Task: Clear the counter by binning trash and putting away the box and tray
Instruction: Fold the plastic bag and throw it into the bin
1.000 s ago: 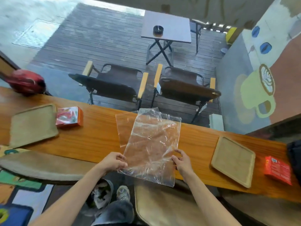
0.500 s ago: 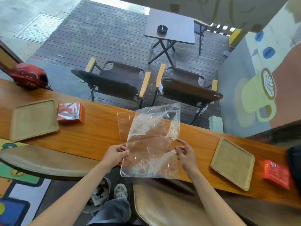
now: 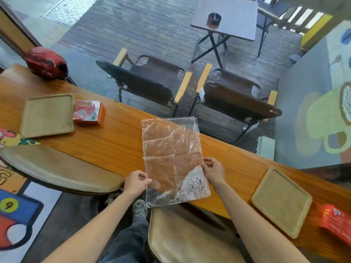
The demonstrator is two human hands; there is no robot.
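Beyond the grips, outside the window, two dark folding chairs (image 3: 190, 86) with pale wooden armrests stand side by side on a wet plank deck (image 3: 152, 29). Farther out is a grey folding table (image 3: 231, 19) carrying a black ashtray (image 3: 214, 17). Far left sits a red helmet (image 3: 47, 62).

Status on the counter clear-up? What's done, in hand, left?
Done: nothing visibly put away yet. In hand: the left hand and right hand each pinch a side of a clear plastic bag over the counter, not binned. Left: two trays and two red boxes sit on the counter. No bin clearly visible.
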